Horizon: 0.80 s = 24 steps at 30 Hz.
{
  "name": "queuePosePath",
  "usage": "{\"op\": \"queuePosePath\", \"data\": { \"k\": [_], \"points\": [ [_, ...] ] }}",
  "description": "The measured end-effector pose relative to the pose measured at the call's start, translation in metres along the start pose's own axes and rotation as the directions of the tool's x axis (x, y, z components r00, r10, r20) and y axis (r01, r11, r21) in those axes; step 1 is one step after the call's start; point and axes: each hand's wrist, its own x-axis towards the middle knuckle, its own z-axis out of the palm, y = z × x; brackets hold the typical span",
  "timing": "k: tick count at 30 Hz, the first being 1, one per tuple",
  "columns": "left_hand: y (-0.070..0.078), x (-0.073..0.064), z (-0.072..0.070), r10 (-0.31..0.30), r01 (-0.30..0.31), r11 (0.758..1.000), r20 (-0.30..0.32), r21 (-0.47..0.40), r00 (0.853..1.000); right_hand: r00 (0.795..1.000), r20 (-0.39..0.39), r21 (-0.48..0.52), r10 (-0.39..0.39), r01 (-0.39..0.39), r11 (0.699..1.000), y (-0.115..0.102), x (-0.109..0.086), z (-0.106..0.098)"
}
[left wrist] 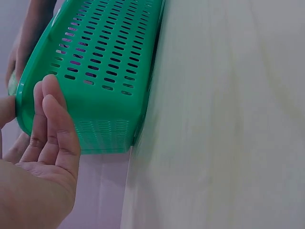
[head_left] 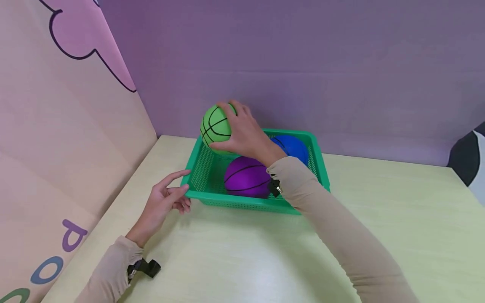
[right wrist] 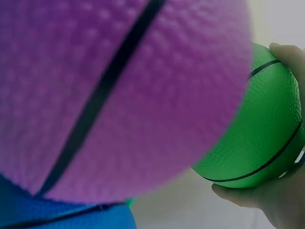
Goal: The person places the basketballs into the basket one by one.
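My right hand (head_left: 244,132) grips a green ball (head_left: 216,128) with black basketball lines, thumb below and fingers over its top. The ball is at the back left corner of a green plastic basket (head_left: 246,200), overlapping its rim in the head view. Inside the basket, a purple ball (head_left: 246,179) lies toward the front and a blue ball (head_left: 293,148) at the back right, partly covered by my right wrist. My left hand (head_left: 161,206) touches the basket's front left corner with thumb and forefinger at the rim. Its other fingers (left wrist: 62,129) are loosely bent beside the outer wall.
The basket stands on a pale wooden table (head_left: 235,261), close to a purple back wall (head_left: 303,84). A pale side panel (head_left: 75,139) with printed letters borders the table at left. A black-and-white shape (head_left: 467,153) shows at the far right.
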Motion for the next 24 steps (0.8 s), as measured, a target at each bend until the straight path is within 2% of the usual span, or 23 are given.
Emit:
{"op": "queuePosePath", "data": {
  "k": [3,6,8,11,16,24],
  "points": [
    [0.001,-0.001,-0.002,-0.004,0.004,1.000,-0.015,0.009,1.000,0.994,0.102,-0.021,0.043,-0.041,0.999,-0.002,0.005,0.010],
    [0.000,-0.003,-0.001,-0.009,0.009,1.000,-0.018,0.006,1.000,0.971,0.213,-0.072,0.111,-0.098,0.993,-0.004,0.006,0.016],
    [-0.001,-0.003,-0.001,-0.014,0.014,1.000,-0.019,0.006,1.000,0.956,0.245,-0.103,0.162,-0.141,0.985,-0.004,0.005,0.016],
    [-0.001,-0.003,0.000,-0.016,0.017,1.000,-0.028,0.008,0.999,0.946,0.254,-0.105,0.202,-0.181,0.978,-0.004,0.003,0.016],
    [-0.002,-0.002,0.000,-0.009,0.009,1.000,-0.030,0.008,1.000,0.937,0.300,-0.098,0.177,-0.155,0.983,-0.001,-0.003,0.018],
    [-0.004,0.003,0.003,-0.004,0.004,1.000,-0.008,0.006,1.000,0.941,0.269,-0.086,0.207,-0.190,0.978,-0.003,-0.005,0.015]
  ]
}}
